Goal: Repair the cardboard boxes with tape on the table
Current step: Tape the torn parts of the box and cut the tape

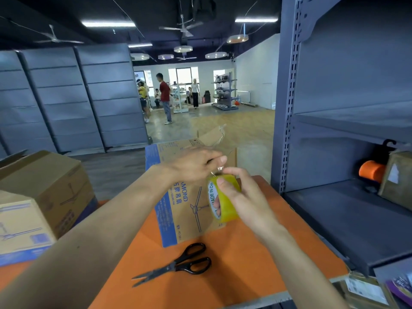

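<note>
two grips clamped: right hand (pixel 244 198) round tape roll (pixel 227 210), left hand (pixel 191 163) pinching its loose end (pixel 219 168) above box (pixel 178 210).

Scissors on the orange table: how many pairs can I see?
1. The black scissors lie on the orange table, nearer than the printed box, blades slightly open and pointing left. The box may hide others.

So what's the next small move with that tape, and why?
Probably pull the left grip away from the tape roll to draw out a strip: it pinches the free end, the right grip holds the roll, hardly any tape is out, and the cardboard box in front shows a torn flap.
</note>
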